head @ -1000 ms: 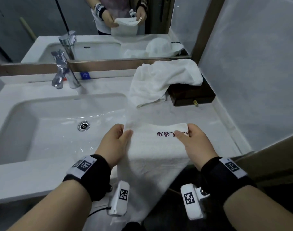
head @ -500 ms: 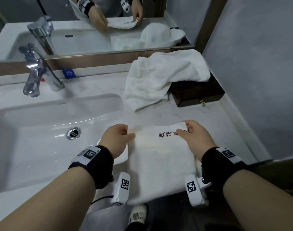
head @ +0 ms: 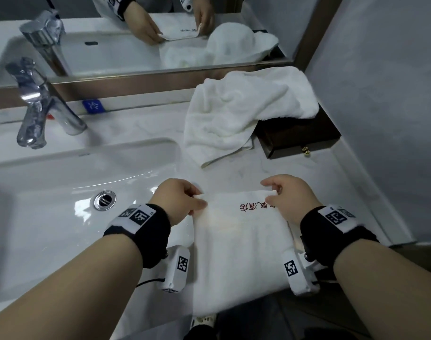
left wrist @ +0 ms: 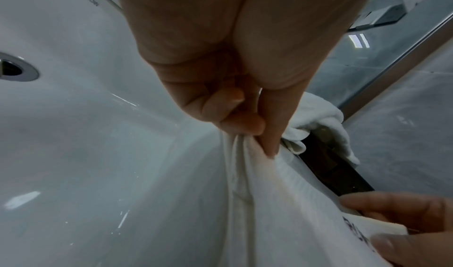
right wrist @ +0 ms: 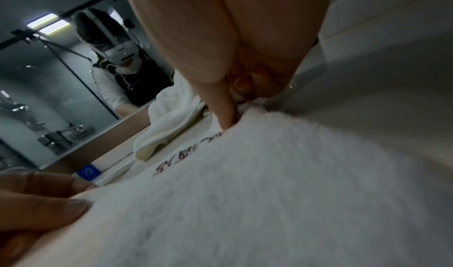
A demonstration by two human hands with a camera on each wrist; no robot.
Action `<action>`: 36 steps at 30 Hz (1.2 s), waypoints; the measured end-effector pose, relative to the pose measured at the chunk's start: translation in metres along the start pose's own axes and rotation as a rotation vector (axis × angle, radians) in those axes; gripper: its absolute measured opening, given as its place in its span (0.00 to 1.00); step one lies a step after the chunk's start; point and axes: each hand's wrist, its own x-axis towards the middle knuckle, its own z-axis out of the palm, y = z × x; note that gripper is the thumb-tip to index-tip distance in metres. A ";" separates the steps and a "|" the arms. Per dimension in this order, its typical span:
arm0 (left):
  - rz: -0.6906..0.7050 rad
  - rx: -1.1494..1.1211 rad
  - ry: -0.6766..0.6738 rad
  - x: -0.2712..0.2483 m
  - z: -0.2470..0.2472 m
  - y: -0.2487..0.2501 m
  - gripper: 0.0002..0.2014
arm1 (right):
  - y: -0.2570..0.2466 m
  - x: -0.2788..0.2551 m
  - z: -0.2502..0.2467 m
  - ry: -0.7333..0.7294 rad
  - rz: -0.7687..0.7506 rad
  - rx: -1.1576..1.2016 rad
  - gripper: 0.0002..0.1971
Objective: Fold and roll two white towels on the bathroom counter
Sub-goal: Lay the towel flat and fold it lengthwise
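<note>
A folded white towel [head: 241, 244] with dark red lettering lies on the counter's front part and hangs over its edge. My left hand [head: 182, 202] pinches its far left corner between thumb and fingers; the left wrist view shows that pinch [left wrist: 259, 135] on the towel [left wrist: 282, 203]. My right hand [head: 283, 195] pinches the far right corner, seen close in the right wrist view [right wrist: 235, 112] on the towel [right wrist: 269, 193]. A second white towel [head: 243, 111] lies crumpled at the back, draped partly over a dark box.
A white sink basin [head: 69, 192] with a chrome drain [head: 105, 200] and a chrome faucet [head: 35, 106] fills the left. A dark wooden box [head: 302, 136] stands in the back right corner against the grey wall [head: 381, 94]. A mirror [head: 123, 40] runs along the back.
Both hands have carried the towel's far edge forward and down onto the counter, keeping their pinch on its corners. The view has come closer and tilted down.
</note>
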 end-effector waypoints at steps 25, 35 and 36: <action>0.265 0.161 -0.167 -0.001 -0.014 0.003 0.19 | 0.021 -0.014 -0.012 -0.008 -0.193 -0.041 0.17; 0.336 0.294 -0.220 -0.009 -0.015 0.001 0.14 | 0.018 -0.015 -0.006 0.052 -0.048 -0.001 0.14; 0.303 0.269 -0.201 -0.007 -0.014 0.003 0.13 | 0.016 -0.013 -0.006 0.052 -0.030 0.006 0.13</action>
